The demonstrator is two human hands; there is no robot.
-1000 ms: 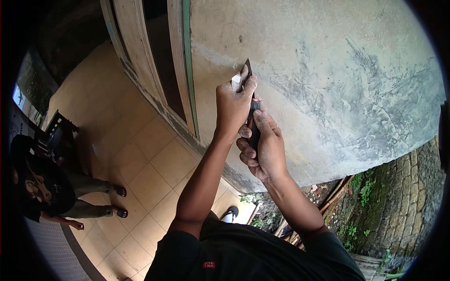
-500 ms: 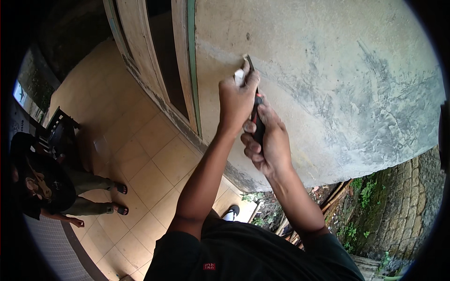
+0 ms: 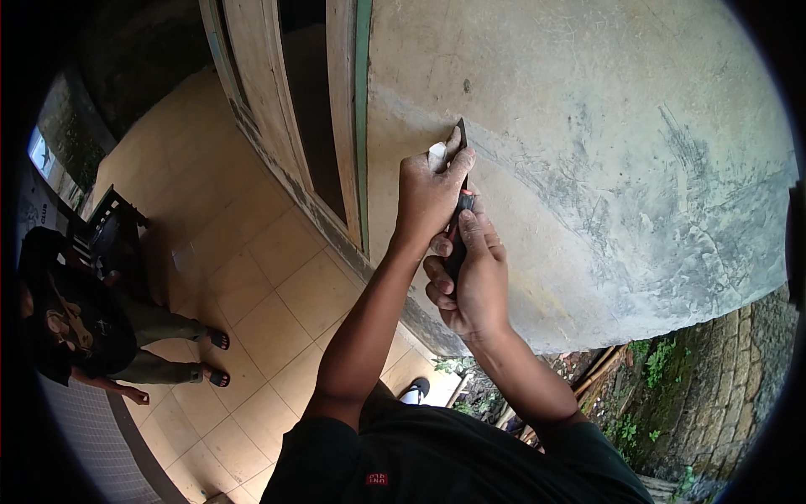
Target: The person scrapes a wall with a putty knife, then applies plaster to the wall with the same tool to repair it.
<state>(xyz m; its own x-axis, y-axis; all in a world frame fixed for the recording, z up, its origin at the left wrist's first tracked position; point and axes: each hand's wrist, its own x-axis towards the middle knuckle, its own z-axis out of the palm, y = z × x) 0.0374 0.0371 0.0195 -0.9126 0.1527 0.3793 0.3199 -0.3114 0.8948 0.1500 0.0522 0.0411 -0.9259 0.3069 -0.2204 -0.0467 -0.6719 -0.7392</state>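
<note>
My right hand (image 3: 474, 277) grips the black and red handle of a dusty flat-bladed tool (image 3: 461, 133), whose dark blade points up along the plastered wall (image 3: 604, 126). Higher on the same tool, my left hand (image 3: 428, 189) is closed round the blade, with a small white piece (image 3: 437, 157) held among its fingers; what that piece is I cannot tell. The blade tip is at a pale streak on the wall, right of a green-edged door frame (image 3: 361, 101); whether it touches I cannot tell. Both hands have pale dust on the fingers.
Another person (image 3: 75, 311) in sandals stands at the left on the tiled floor (image 3: 252, 319), beside a dark wooden chair (image 3: 109, 235). At lower right, below the wall, are plants (image 3: 659, 361), bamboo poles (image 3: 596, 378) and mossy masonry (image 3: 722, 386).
Both hands and the tool have shifted slightly right in the picture. Half a second ago they sat higher and have since come down a little. The wall and door also sit further right.
</note>
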